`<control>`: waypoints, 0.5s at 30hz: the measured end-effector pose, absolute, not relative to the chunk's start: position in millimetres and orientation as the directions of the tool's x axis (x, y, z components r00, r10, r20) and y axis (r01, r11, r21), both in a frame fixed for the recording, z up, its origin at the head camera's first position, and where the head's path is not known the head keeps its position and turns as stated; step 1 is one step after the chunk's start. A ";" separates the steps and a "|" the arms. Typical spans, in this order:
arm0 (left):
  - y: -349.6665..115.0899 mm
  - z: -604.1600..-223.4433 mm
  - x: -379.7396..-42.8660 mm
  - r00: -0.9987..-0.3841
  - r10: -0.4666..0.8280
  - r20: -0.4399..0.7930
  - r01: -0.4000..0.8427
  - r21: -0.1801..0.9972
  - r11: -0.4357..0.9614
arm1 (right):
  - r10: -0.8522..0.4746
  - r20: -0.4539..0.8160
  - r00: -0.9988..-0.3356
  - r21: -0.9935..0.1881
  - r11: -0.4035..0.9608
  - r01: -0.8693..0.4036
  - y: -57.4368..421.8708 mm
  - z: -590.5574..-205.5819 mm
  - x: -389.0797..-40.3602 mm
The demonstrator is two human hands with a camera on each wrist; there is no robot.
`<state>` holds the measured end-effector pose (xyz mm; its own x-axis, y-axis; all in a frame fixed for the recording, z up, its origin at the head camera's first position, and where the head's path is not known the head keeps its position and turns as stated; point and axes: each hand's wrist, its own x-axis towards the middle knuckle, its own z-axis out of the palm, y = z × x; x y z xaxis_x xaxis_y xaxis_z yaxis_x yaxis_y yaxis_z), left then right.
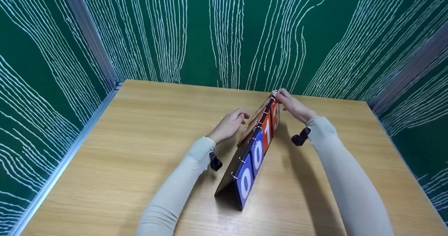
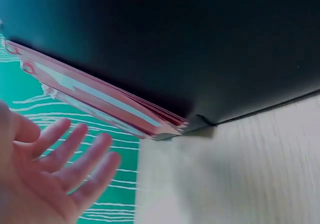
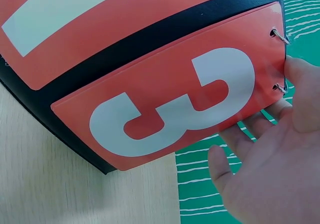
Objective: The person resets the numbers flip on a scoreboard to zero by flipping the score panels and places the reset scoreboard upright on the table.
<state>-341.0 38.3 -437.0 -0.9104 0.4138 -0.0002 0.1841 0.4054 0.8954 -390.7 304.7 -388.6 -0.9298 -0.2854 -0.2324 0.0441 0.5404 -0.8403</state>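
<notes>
Right hand (image 1: 293, 106) was curled onto the far end of the scoreboard (image 1: 256, 152), tented on the surface (image 1: 140, 141); nothing was held by the loosely spread left hand (image 1: 229, 124) beside it. By an uneven push, it could be toppled at 1 end.

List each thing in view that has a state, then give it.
Flip scoreboard: opened tent-like, ridge up.
Blue cards: both showing 0.
Front red cards: showing 1 and 3.
Rear red cards: hanging, slightly splayed.
Left hand: open, apart from the scoreboard.
Right hand: holding the scoreboard's far end.
</notes>
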 end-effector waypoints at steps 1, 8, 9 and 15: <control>39.0 -439.2 -342.2 -0.906 0.424 -0.022 0.174 0.891 0.418 | -0.287 -0.234 -0.929 -0.840 0.541 0.045 304.9 -388.6 -390.6; 46.4 -454.4 -349.0 -0.873 0.476 -0.111 0.151 0.865 0.478 | -0.281 -0.232 -0.931 -0.840 0.540 0.046 305.9 -389.3 -391.3; 47.4 -456.7 -349.9 -0.871 0.477 -0.118 0.144 0.867 0.477 | -0.282 -0.236 -0.930 -0.839 0.542 0.048 305.8 -389.3 -391.5; 53.0 -464.5 -351.8 -0.865 0.480 -0.146 0.113 0.875 0.470 | -0.297 -0.247 -0.923 -0.845 0.533 0.055 301.8 -382.2 -387.2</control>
